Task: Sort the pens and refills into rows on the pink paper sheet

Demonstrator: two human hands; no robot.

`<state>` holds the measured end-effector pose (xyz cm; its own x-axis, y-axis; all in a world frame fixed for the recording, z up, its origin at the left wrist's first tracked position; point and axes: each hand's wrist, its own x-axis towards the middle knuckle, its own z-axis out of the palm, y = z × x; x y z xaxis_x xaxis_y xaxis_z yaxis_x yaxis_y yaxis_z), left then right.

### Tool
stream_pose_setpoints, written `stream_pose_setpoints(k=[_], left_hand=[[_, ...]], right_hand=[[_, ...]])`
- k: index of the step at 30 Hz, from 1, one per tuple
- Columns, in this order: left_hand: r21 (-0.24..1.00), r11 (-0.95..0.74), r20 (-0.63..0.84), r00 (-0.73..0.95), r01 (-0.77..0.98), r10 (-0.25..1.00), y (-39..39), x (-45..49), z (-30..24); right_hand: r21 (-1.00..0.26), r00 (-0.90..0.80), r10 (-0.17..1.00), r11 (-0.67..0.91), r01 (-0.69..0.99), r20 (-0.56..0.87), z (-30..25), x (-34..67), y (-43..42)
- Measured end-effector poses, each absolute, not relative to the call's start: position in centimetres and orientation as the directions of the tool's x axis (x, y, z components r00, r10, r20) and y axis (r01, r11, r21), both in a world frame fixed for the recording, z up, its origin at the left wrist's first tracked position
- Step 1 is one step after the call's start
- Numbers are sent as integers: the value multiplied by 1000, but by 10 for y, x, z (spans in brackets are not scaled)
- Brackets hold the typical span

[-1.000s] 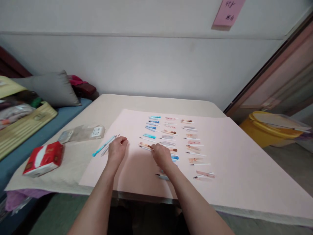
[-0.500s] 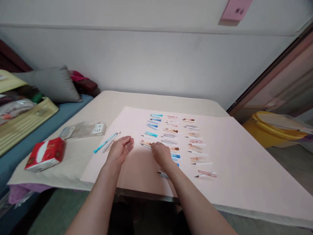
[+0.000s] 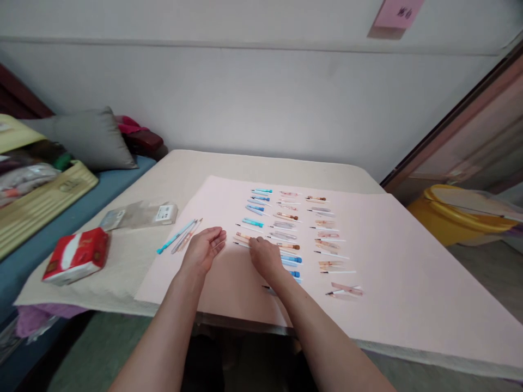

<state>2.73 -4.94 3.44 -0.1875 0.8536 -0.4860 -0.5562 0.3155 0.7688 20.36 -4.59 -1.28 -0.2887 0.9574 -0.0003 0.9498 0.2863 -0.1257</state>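
My right hand is low over the pink sheet, its fingers curled onto the right end of a peach-coloured pen. Its fingertips are partly hidden. Beside that pen lies a thin white refill with a dark tip. To the left my left hand hovers with nothing in it, palm turned inward and fingers stretched. Left of it lie a light-blue pen and several slim pens. Rows of blue, brown, grey and pink pen parts, such as a turquoise pen, are spread beyond and right of my right hand.
A red tissue pack and a clear plastic packet lie on the cloth-covered table at left. A bed with a grey cushion adjoins the left side. A yellow bucket stands at right. A wall closes off the back.
My right hand has shifted slightly left and toward me along the peach-coloured pen, uncovering more of a blue pen beside the wrist. My left hand has moved slightly right.
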Motion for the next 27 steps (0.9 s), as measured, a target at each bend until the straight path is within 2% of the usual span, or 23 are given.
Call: stream_pose_setpoints(k=[19, 27], left_hand=[[773, 326, -495, -195, -545, 847, -48, 28, 29], [765, 340, -506, -185, -547, 842, -48, 30, 28]], right_hand=[[-164, -259, 965, 247, 955, -53, -14, 194, -45], [-198, -274, 954, 247, 948, -123, -10, 190, -46]])
